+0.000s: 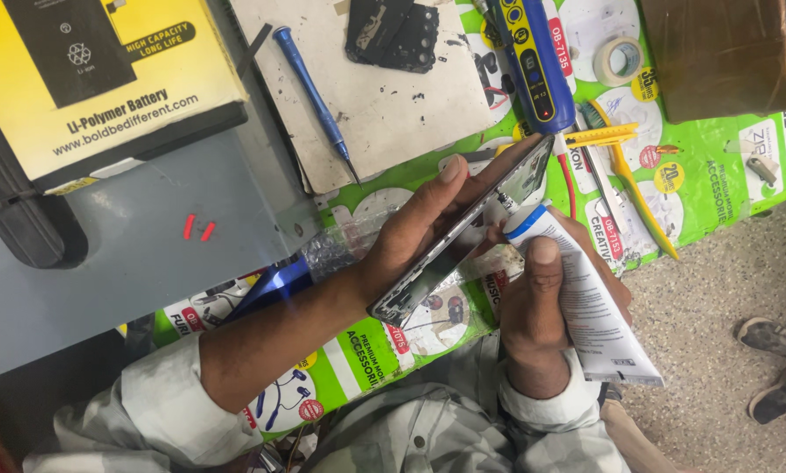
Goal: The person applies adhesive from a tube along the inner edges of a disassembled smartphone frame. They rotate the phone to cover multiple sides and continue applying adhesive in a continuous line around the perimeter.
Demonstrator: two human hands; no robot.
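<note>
Green printed surface (717,188) below, cluttered throughout; grey bench section (139,254) and yellow battery box (104,79) at upper left. Held tilted on edge above it, a phone frame (463,236), gripped by left hand (419,232) with fingers wrapped along the back. Clasped in right hand (542,307), a white glue tube (585,307), thumb pressing, blue-collared nozzle touching the frame's edge. Best done with light, steady squeezing and the nozzle kept tight to the rim. Close by: white board (384,114), blue screwdriver (314,92), yellow tweezers (629,166), tape roll (620,60). Nothing blocking the hands.
</note>
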